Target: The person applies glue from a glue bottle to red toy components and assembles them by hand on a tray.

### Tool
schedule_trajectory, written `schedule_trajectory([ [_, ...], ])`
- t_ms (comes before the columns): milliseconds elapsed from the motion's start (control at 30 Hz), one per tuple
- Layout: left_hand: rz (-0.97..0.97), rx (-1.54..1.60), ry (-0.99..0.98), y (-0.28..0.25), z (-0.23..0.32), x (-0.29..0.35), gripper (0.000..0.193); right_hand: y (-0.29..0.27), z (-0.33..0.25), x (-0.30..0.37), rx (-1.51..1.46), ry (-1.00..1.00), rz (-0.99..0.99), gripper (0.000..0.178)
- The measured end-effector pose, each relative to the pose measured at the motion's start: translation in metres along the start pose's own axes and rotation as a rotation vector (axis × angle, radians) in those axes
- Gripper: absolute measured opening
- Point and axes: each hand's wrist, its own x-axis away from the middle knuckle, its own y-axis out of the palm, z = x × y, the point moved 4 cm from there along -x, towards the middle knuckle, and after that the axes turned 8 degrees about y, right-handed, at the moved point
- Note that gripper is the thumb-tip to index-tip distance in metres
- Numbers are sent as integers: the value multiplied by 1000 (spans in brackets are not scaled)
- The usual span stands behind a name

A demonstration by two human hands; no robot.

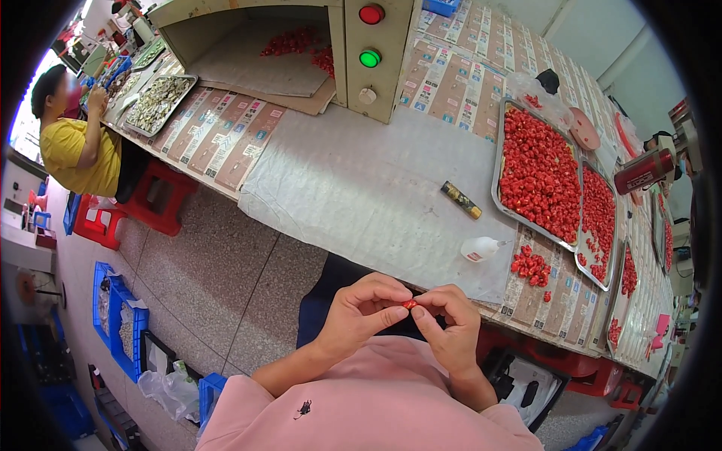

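Note:
A small glossy red piece [409, 304] is pinched between the fingertips of my left hand [368, 307] and my right hand [450, 319], just off the table's front edge; its exact kind is too small to tell. Both hands are closed on it, thumbs toward each other. To the right of my hands, a loose pile of similar red pieces [531, 266] lies on the table, with one apart from it. Near the pile stands a small white squeeze bottle [482, 249]. Farther back lies a dark, gold-patterned cylinder [461, 200].
Metal trays of red pieces [538, 177] stand on the right. A beige machine [376, 60] with red and green buttons rises at the back, red pieces inside its opening. At far left, a person in yellow [79, 150] sits by a tray [160, 104]. Blue crates [120, 319] rest on the floor.

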Motion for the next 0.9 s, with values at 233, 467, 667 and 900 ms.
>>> schedule_trajectory([
  [233,22,-30,20,0,1,1,21,1,1,1,-15,23,-7,14],
  [467,31,-34,10,0,1,2,19,2,2,1,-32,27,-20,13],
  [667,26,-37,11,0,1,1,18,3,7,0,-131,60,23,11],
  [900,29,-42,3,1,1,1,19,3,7,0,-151,77,28,11],
])
